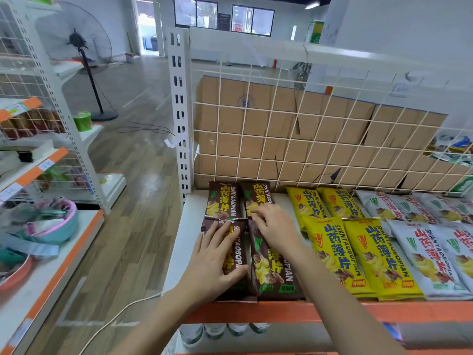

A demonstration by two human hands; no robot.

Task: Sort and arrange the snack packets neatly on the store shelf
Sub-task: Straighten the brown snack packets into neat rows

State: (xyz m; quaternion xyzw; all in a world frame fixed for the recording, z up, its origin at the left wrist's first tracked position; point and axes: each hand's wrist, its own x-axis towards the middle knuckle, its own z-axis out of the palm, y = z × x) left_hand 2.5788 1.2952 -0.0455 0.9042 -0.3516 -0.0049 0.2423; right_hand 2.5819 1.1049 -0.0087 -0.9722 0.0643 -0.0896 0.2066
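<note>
Near the shelf [189, 221]'s left edge, left grip [215, 265] lay flat on a brown packet [239, 254] — right grip [275, 226] pinched the next packet [271, 270]'s top.

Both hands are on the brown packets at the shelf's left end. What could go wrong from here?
The front brown packets reach the shelf's orange front edge; a pull by the left hand could slide one off.
The right hand works where they overlap the rear brown packets; pushing could crumple them.
The right forearm lies close to the yellow packets and might nudge them.
</note>
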